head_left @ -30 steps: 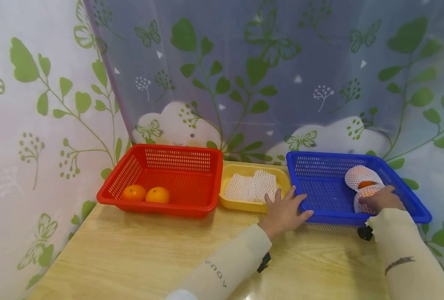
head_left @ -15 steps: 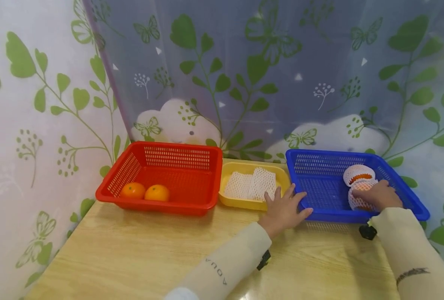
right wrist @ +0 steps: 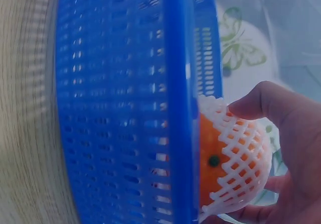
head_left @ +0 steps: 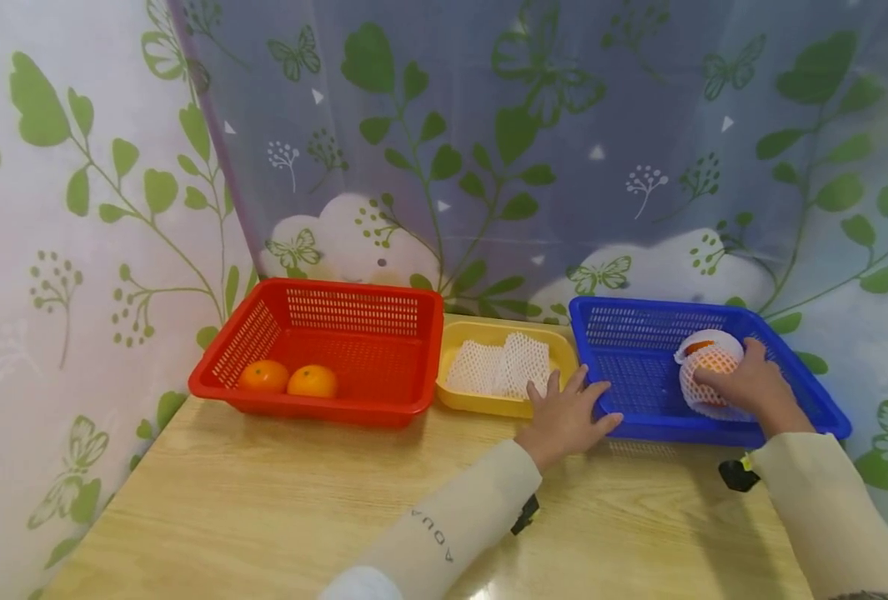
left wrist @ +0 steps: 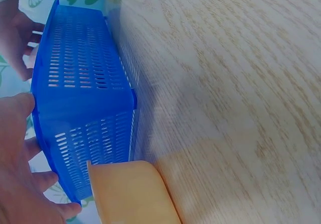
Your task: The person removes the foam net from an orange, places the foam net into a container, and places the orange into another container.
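Leaf-print backdrop (head_left: 444, 167) at rear, then wood-grain bench (head_left: 278, 500) in front. On bench: red basket (head_left: 353, 312) on L, blue basket (head_left: 631, 396) on R, smaller yellow tray (head_left: 489, 406) btwn them. L hand (head_left: 566, 421) at blue basket's near-L corner, fingers spread wide, touching its rim; some overlap tray's R end in head view. R hand (head_left: 760, 390) over R half of blue basket, thumb & fingers curled round netted orange (head_left: 712, 379), which sits inside basket nr front wall; R wrist view shows skin w/ green stem spot bare at 1 end. 2nd netted orange (head_left: 702, 343) just behind it, same basket. 2 white foam nets (head_left: 524, 367) lie side by side in tray. 2 bare oranges (head_left: 312, 382) in red basket, front-L, side by side.
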Demonstrator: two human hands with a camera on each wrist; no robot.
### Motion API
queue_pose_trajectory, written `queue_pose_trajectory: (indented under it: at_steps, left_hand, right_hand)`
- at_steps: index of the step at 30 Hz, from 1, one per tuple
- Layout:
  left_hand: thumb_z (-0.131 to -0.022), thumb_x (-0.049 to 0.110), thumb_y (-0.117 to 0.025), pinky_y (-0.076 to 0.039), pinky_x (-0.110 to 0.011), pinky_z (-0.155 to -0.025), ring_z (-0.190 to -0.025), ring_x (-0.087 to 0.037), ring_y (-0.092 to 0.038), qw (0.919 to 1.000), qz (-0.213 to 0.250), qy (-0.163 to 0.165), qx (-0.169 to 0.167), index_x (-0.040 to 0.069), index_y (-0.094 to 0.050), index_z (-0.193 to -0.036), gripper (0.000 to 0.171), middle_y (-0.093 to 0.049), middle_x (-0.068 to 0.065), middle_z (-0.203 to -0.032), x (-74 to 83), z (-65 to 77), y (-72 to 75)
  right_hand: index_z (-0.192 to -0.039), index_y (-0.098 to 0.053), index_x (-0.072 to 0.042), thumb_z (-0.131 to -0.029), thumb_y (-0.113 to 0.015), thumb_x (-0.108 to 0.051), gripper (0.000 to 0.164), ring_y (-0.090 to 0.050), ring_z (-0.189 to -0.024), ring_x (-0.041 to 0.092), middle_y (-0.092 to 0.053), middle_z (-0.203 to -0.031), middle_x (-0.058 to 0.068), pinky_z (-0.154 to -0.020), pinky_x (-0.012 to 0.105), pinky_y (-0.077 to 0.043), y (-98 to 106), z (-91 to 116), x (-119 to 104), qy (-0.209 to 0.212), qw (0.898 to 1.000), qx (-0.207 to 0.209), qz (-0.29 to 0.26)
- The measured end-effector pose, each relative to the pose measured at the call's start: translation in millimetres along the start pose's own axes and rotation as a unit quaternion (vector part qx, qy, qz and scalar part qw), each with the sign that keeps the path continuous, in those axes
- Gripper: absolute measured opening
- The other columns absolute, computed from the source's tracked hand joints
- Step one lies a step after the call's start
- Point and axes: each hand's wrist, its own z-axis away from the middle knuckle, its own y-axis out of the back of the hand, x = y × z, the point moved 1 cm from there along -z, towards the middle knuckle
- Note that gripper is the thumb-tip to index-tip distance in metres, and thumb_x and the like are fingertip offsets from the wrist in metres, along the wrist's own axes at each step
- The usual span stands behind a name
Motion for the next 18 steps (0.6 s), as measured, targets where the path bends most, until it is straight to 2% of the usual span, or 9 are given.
queue_pose_trajectory:
  at_steps: [11, 16, 18]
  left_hand:
    - [-0.095, 0.065, -0.04, -0.019, -0.066, -0.109, -0.144, -0.032, -0.023, 0.9999, 0.009, 0.002, 0.008, 0.041, -0.039, -0.146, 0.057, -0.022, 0.008, -0.159, -1.3, 0.0, 0.7]
    - [-0.094, 0.066, -0.04, -0.02, -0.066, -0.109, -0.144, -0.033, -0.023, 0.9998, 0.015, -0.003, 0.011, 0.041, -0.038, -0.146, 0.057, -0.022, 0.008, -0.16, -1.6, -0.9, -1.6]
    - [-0.094, 0.066, -0.04, -0.02, -0.066, -0.109, -0.144, -0.033, -0.023, 0.9997, 0.021, -0.004, 0.011, 0.041, -0.038, -0.146, 0.057, -0.022, 0.007, -0.16, -2.0, -1.3, -3.0]
  right_hand:
    - [-0.15, 0.007, 0.007, -0.089, -0.063, -0.046, 0.107, -0.036, -0.115, 0.061, -0.026, -0.135, 0.048, -0.085, 0.071, -0.038, -6, 19, -17, 0.051, 0.997, 0.041, -0.049]
    - [-0.153, 0.009, -0.001, -0.091, -0.063, -0.044, 0.104, -0.034, -0.122, 0.06, -0.016, -0.147, 0.043, -0.088, 0.07, -0.038, -14, 30, -25, 0.079, 0.99, 0.061, -0.103]
    - [-0.154, 0.008, -0.004, -0.091, -0.064, -0.04, 0.102, -0.036, -0.122, 0.059, -0.017, -0.148, 0.041, -0.087, 0.068, -0.041, -18, 37, -29, 0.101, 0.985, 0.071, -0.124]
